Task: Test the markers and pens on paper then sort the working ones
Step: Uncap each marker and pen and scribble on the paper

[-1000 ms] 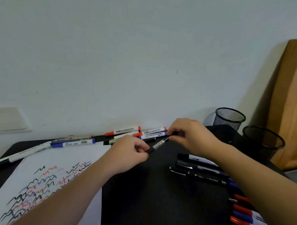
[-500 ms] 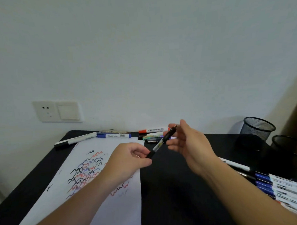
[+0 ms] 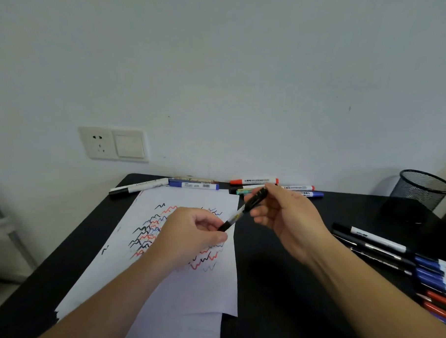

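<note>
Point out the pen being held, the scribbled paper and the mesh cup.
pen (image 3: 238, 214): head view, clear barrel middle.
paper (image 3: 196, 295): head view, blank lower area.
mesh cup (image 3: 422, 193): head view, outer wall.

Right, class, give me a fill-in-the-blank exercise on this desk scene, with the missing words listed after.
1. Both hands hold one ____ above the paper.
2. The left hand grips its lower end; the right hand holds its ____ end.
3. The squiggles on the paper are black, blue and ____.
4. A mesh cup stands on the table's ____ side.

Missing words: pen; upper; red; right
</note>
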